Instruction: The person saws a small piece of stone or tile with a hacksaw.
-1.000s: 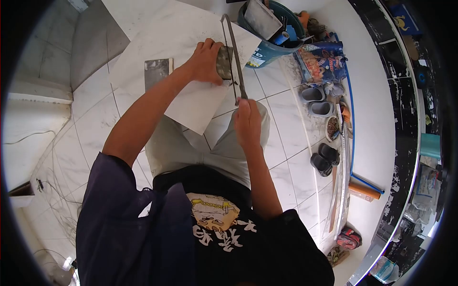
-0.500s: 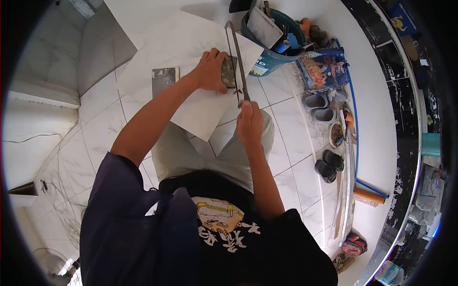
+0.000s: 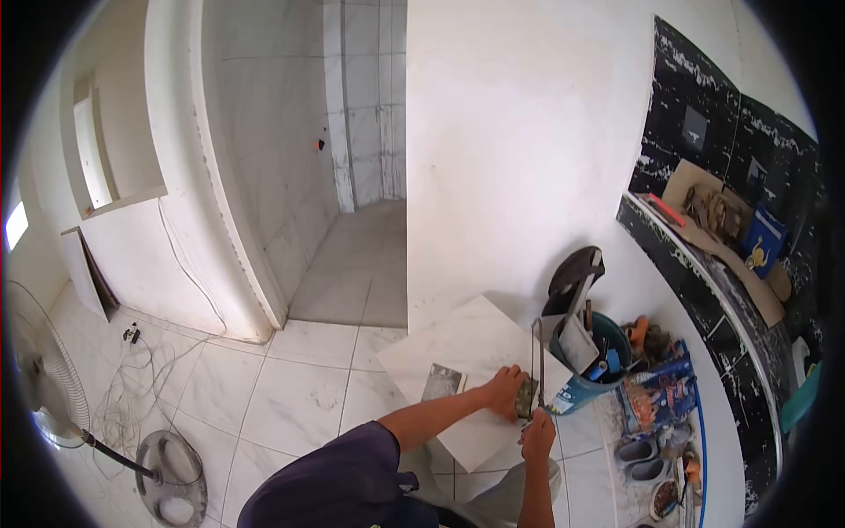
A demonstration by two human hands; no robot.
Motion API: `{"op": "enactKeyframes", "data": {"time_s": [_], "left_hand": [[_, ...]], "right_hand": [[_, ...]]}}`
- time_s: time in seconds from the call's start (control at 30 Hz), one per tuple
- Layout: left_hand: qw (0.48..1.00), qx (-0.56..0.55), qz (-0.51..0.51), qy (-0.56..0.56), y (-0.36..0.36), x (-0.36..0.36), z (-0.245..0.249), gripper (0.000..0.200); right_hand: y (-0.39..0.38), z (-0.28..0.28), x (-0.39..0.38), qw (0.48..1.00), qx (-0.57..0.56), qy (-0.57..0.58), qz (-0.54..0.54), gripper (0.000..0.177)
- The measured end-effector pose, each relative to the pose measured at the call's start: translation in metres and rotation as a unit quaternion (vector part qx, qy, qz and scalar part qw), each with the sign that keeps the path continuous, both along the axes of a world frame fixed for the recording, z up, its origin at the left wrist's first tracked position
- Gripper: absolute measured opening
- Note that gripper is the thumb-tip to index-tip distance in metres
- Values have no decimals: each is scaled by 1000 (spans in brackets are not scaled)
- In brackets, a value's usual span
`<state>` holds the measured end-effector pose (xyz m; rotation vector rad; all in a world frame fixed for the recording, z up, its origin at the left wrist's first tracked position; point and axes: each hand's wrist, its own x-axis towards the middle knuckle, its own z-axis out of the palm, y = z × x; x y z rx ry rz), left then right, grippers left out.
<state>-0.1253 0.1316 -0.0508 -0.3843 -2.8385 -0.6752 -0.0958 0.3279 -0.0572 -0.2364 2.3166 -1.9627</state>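
The left hand (image 3: 503,392) is pressing partly curled fingers against a dark block (image 3: 526,399) near the right side of the white board (image 3: 471,440). The right hand (image 3: 539,433) is closing its fingers around the handle of the saw (image 3: 540,356), whose frame is standing along the block's right side. A second block (image 3: 442,383) is lying left of the left hand. The bucket (image 3: 570,394) is crowding the saw's right side, with the bag (image 3: 664,392) and clogs (image 3: 644,466) sitting beyond. Cords (image 3: 119,400) are sprawling near the fan (image 3: 40,378).
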Motion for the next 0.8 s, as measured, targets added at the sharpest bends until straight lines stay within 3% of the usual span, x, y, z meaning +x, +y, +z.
{"op": "enactKeyframes", "data": {"time_s": [0.1, 0.2, 0.3, 0.37, 0.47, 0.5, 0.53, 0.63, 0.7, 0.77, 0.8], "left_hand": [[1000, -3, 8, 12, -1, -5, -13, 123], [1000, 5, 27, -13, 1, -1, -5, 115], [1000, -2, 12, -9, 0, -1, -4, 119], [1000, 9, 13, -5, 2, -6, -10, 117], [1000, 15, 19, -18, 1, 4, -1, 113], [999, 10, 21, -31, 4, 5, 8, 112], [999, 8, 22, -36, 5, 5, 9, 113], [999, 6, 36, -30, 6, 6, 13, 109], [999, 0, 31, -43, 5, 3, 12, 109], [999, -18, 28, -22, 5, 4, 10, 111], [999, -10, 27, -30, 7, 4, 5, 111]], "right_hand": [[-4, 6, 5, 999, -7, 45, 25, 47], [-3, 6, 1, 1000, 25, 15, -3, 49], [0, -9, 1, 999, 38, -3, -23, 50], [3, -19, 15, 970, 98, 207, -85, 49], [43, -8, 78, 984, 112, 96, -99, 50], [64, 10, 107, 986, 143, 70, -49, 49], [75, 20, 124, 984, 174, 41, 1, 58], [75, 26, 134, 982, 165, 88, -30, 55], [46, 18, 95, 983, 129, 103, -83, 52], [16, 28, 51, 975, 189, 106, -52, 48], [3, 36, 35, 983, 145, 107, -43, 49]]}}
